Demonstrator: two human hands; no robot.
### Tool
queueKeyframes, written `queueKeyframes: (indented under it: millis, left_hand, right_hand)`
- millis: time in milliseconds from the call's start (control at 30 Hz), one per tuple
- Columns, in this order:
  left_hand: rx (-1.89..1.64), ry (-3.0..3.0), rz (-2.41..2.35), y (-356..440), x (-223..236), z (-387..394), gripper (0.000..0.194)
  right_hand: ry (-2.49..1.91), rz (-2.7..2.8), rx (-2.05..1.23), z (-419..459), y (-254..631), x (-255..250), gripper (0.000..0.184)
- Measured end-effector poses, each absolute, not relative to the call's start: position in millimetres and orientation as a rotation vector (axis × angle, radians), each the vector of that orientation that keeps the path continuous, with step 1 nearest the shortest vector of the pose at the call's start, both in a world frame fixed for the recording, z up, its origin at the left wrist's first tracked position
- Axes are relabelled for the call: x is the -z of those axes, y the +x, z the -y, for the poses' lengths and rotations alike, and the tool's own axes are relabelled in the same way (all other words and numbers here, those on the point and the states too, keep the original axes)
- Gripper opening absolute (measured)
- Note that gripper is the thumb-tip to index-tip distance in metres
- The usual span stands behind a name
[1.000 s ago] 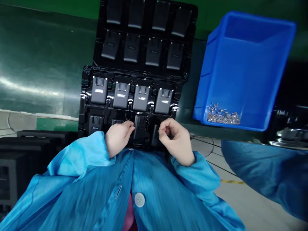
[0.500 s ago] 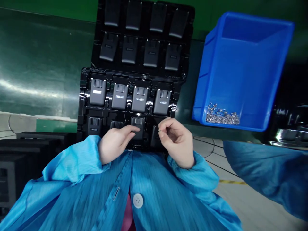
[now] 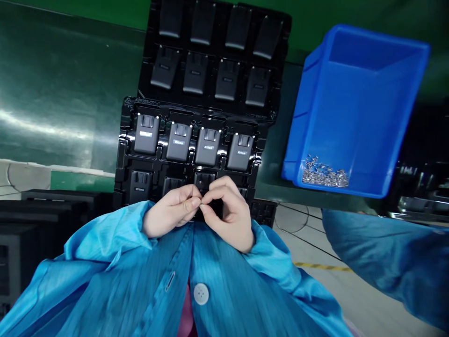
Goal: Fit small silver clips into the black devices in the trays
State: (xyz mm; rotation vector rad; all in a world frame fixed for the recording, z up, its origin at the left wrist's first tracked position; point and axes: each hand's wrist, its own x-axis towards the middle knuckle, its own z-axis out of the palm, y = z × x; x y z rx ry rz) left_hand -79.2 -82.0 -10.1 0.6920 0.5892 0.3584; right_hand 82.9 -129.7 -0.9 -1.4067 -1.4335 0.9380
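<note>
My left hand [image 3: 172, 210] and my right hand [image 3: 231, 215] meet at their fingertips over the near row of a black tray [image 3: 120, 161]. Each has thumb and finger pinched together. Whatever lies between the tips is too small and covered to name. Beneath and around the hands sit dark plastic cases, one of them a case [image 3: 139, 187] to the left. Behind them runs a row of similar Riton-marked cases, such as the case [image 3: 208, 146], each with a recess at its top. My hands partly hide the near row.
A second black tray [image 3: 213, 104] of cases lies behind the first. On the right stands a blue bin [image 3: 365, 117] with small shiny metal pieces [image 3: 324, 175] in its near corner. Stacked black trays [image 3: 63, 206] are at left, and another person's blue sleeve [image 3: 379, 262] at right.
My right hand has moved left until its fingertips meet those of my left hand. My left fingers have gone from stretched out to pinched. The view has shifted slightly.
</note>
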Motion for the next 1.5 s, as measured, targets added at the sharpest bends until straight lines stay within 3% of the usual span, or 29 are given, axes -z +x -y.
queueKeyframes:
  millis: [333,767,1133,1367,1500]
  left_hand:
    - [-0.408,0.867,-0.742,-84,7,81,0.035]
    - [-0.365,0.956,-0.828,-91,22,87,0.025]
    - [0.021,1.567,-0.839,-86,27,83,0.048]
    - [0.016,1.619,-0.815,-86,30,82,0.049]
    - [0.046,1.625,-0.808,-87,28,80,0.048]
  right_hand:
    - [-1.480,1.566,-0.819,127,79,-2,0.009]
    - [-1.604,1.665,-0.793,120,80,-2,0.011]
    - [-1.889,2.342,-0.664,61,98,9,0.009]
    - [-2.043,2.576,-0.561,51,83,2,0.011]
    - [-2.006,2.701,-0.318,55,78,3,0.012]
